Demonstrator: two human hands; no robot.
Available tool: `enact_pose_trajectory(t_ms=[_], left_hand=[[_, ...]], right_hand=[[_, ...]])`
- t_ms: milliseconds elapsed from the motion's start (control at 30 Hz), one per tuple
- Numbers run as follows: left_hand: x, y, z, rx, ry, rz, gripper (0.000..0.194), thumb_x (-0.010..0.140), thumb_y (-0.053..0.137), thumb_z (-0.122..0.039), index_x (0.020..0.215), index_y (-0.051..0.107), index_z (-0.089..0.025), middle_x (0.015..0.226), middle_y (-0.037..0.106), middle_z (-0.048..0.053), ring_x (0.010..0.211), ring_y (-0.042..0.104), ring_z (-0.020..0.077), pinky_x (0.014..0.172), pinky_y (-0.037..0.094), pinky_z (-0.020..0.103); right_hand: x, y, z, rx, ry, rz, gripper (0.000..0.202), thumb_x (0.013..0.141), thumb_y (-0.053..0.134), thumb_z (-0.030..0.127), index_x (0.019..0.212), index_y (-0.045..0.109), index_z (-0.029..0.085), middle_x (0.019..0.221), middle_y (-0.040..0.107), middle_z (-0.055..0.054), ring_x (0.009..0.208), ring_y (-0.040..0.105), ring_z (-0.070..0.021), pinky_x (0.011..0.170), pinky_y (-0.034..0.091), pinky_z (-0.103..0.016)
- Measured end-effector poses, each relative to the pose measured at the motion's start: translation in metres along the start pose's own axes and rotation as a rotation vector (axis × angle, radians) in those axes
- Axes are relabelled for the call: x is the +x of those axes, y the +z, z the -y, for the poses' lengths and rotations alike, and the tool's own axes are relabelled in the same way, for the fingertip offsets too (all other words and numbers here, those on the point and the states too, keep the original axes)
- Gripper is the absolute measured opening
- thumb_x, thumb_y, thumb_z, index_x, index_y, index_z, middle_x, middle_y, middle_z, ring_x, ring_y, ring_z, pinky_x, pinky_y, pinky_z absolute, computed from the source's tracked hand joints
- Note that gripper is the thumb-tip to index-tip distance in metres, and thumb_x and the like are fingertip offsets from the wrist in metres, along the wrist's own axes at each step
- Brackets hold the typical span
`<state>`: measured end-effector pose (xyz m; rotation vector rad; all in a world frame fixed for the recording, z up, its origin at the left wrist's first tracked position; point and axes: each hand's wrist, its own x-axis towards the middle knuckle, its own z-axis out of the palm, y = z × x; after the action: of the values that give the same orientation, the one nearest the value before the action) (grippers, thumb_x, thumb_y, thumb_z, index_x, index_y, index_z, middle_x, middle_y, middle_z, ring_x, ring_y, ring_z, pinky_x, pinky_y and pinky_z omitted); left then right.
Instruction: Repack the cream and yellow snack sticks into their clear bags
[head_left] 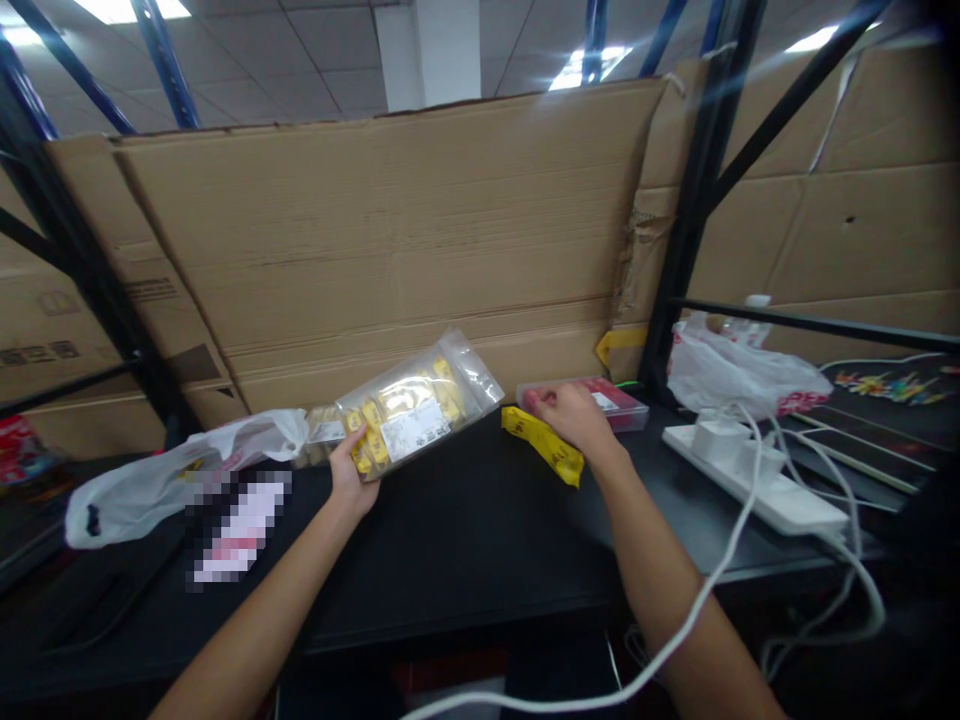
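Note:
My left hand (355, 472) grips the lower left corner of a clear zip bag (474, 378), tilted up above the black table. Inside it are several yellow-labelled packets, and a white printed label (414, 430) shows on the bag. My right hand (576, 416) is over a flat clear plastic box with red contents (626, 412), its fingers curled together at the box's left part. What those fingers hold, if anything, is hidden. Just below that hand a long yellow wrapper (546, 447) with dark lettering lies slanted on the table, close to the box.
On the left are a white plastic bag (187, 475), a blurred-out item (240, 530) and a pale packet (324, 425). A white power strip (765, 490) with plugs and a loose white cable (712, 585) is at right. Cardboard (390, 230) walls the back.

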<state>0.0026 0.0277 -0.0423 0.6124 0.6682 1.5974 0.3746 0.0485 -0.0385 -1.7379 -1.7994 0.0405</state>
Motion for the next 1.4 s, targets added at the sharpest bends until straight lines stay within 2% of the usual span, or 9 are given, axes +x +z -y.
enact_pose_trajectory(t_ms=[200, 333, 500, 700, 833, 933, 1100, 1267, 1400], left_hand=[[-0.001, 0.001, 0.000, 0.010, -0.017, -0.009, 0.034, 0.089, 0.063, -0.018, 0.122, 0.069, -0.012, 0.093, 0.082, 0.010, 0.084, 0.081, 0.0278, 0.072, 0.068, 0.037], [-0.004, 0.003, -0.001, 0.021, -0.024, -0.013, 0.036, 0.087, 0.064, -0.016, 0.122, 0.069, -0.013, 0.092, 0.082, 0.010, 0.082, 0.081, 0.0269, 0.070, 0.067, 0.035], [-0.005, 0.003, -0.001, 0.022, -0.020, -0.029, 0.038, 0.085, 0.064, -0.015, 0.124, 0.068, -0.013, 0.090, 0.082, 0.010, 0.080, 0.081, 0.0273, 0.068, 0.067, 0.035], [-0.002, 0.000, 0.001, 0.020, -0.027, -0.036, 0.033, 0.086, 0.064, -0.017, 0.119, 0.068, -0.012, 0.088, 0.082, 0.011, 0.078, 0.081, 0.0279, 0.067, 0.068, 0.036], [-0.001, -0.001, 0.002, 0.017, -0.024, -0.027, 0.034, 0.085, 0.064, -0.016, 0.119, 0.068, -0.010, 0.090, 0.082, 0.012, 0.079, 0.081, 0.0276, 0.067, 0.067, 0.035], [0.000, -0.001, 0.004, 0.020, -0.025, -0.023, 0.033, 0.086, 0.063, -0.017, 0.118, 0.068, -0.009, 0.092, 0.081, 0.013, 0.079, 0.081, 0.0269, 0.067, 0.067, 0.034], [0.001, -0.003, 0.005, 0.040, -0.030, -0.022, 0.031, 0.087, 0.064, -0.018, 0.116, 0.069, -0.009, 0.090, 0.081, 0.013, 0.077, 0.081, 0.0270, 0.066, 0.067, 0.034], [0.000, -0.003, 0.006, 0.063, 0.005, -0.009, 0.039, 0.082, 0.070, -0.014, 0.120, 0.068, -0.010, 0.095, 0.081, 0.013, 0.081, 0.081, 0.0279, 0.069, 0.067, 0.034], [-0.002, -0.002, 0.010, 0.098, 0.017, 0.011, 0.048, 0.078, 0.074, -0.012, 0.125, 0.066, -0.013, 0.102, 0.081, 0.014, 0.082, 0.081, 0.0284, 0.070, 0.067, 0.036]], right_hand=[[-0.001, -0.002, -0.012, -0.101, -0.026, 0.127, 0.014, 0.074, 0.075, 0.021, 0.087, 0.079, 0.018, 0.084, 0.077, -0.009, 0.081, 0.069, -0.0238, 0.069, 0.042, -0.030], [0.000, 0.007, -0.007, -0.164, -0.003, 0.102, 0.020, 0.078, 0.070, 0.015, 0.096, 0.077, 0.018, 0.098, 0.077, -0.013, 0.093, 0.069, -0.0267, 0.075, 0.043, -0.031], [-0.001, 0.012, 0.004, -0.195, -0.016, 0.107, 0.014, 0.084, 0.065, 0.012, 0.091, 0.074, 0.019, 0.098, 0.077, -0.014, 0.094, 0.070, -0.0272, 0.076, 0.044, -0.032], [-0.004, 0.016, 0.018, -0.230, -0.035, 0.125, 0.014, 0.093, 0.067, 0.031, 0.096, 0.072, 0.018, 0.105, 0.076, -0.017, 0.102, 0.070, -0.0312, 0.080, 0.046, -0.035], [-0.006, 0.019, 0.023, -0.245, -0.023, 0.133, 0.025, 0.091, 0.072, 0.039, 0.102, 0.072, 0.017, 0.108, 0.076, -0.018, 0.104, 0.070, -0.0322, 0.083, 0.048, -0.036], [-0.008, 0.023, 0.025, -0.234, -0.011, 0.117, 0.021, 0.085, 0.077, 0.033, 0.096, 0.073, 0.016, 0.106, 0.077, -0.018, 0.104, 0.070, -0.0321, 0.084, 0.048, -0.036], [-0.008, 0.027, 0.026, -0.117, 0.000, -0.040, 0.013, 0.081, 0.077, 0.027, 0.077, 0.068, 0.018, 0.090, 0.076, -0.014, 0.090, 0.071, -0.0297, 0.075, 0.046, -0.033], [-0.004, 0.017, 0.024, 0.150, 0.055, -0.367, 0.039, 0.092, 0.063, 0.051, 0.066, 0.056, 0.022, 0.066, 0.068, -0.007, 0.070, 0.065, -0.0229, 0.066, 0.043, -0.031], [-0.002, 0.014, 0.027, 0.398, 0.170, -0.638, 0.048, 0.095, 0.051, 0.064, 0.069, 0.051, 0.024, 0.064, 0.064, -0.006, 0.063, 0.062, -0.0220, 0.060, 0.044, -0.031]])
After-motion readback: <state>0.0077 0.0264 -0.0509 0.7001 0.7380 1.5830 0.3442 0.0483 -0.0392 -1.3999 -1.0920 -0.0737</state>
